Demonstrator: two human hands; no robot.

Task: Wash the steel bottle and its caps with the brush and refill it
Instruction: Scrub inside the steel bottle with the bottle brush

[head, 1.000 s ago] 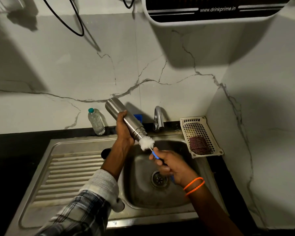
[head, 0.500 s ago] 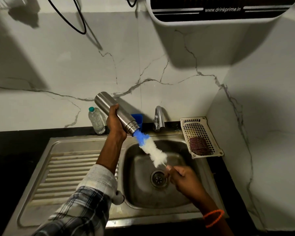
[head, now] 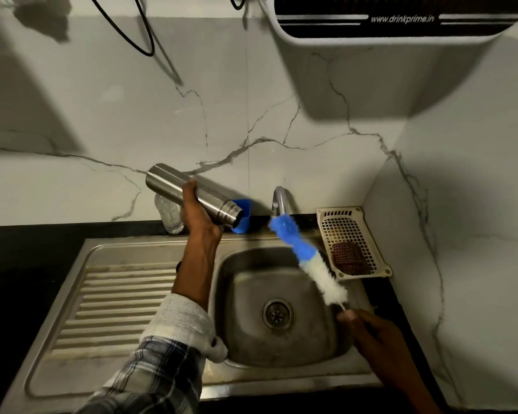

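Steel sink (head: 150,258) at 6 o'clock, tap (head: 279,200) at its 12 o'clock edge. Bottle (head: 174,186) at 10 o'clock of the basin, tilted, mouth down toward 4 o'clock, gripped by left hand (head: 199,215), fingers curled round it. Brush (head: 307,258) clear of the mouth, over the basin, blue tip at the tap. Wire handle pinched by right hand (head: 368,327) at 4 o'clock.

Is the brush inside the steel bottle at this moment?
No, the brush is fully outside the steel bottle, held apart from its open mouth above the sink.
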